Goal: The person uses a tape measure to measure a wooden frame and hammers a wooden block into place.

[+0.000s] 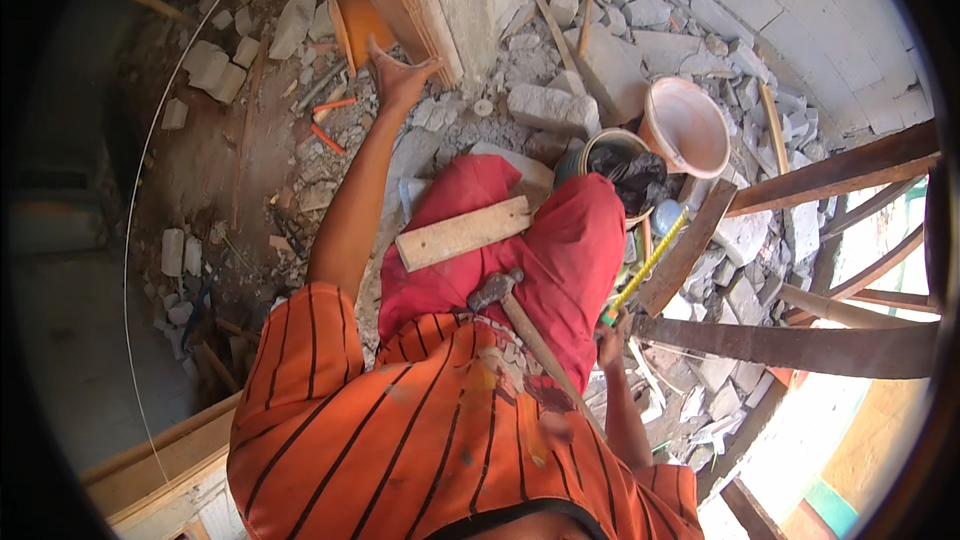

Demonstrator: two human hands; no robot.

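Observation:
My left hand [400, 78] reaches forward to the foot of a wooden door frame [415, 0], its fingers spread against the wood. Low on my right, my right hand [612, 342] is closed round a tape measure [648, 272]; its yellow blade runs out forward and to the right, and a bit of green shows at the hand. Across my thighs lies a short wooden board [465, 232] with small holes. A hammer [497, 288] rests in my lap, its handle slanting down to the right.
Broken blocks and rubble [555, 110] cover the ground. An orange container [360, 28] sits by the frame. Ahead right stand a whitish-pink bucket [688, 128] and a bucket with a black bag [625, 168]. Dark wooden beams [790, 345] cross at right; a thin line [130, 210] hangs at left.

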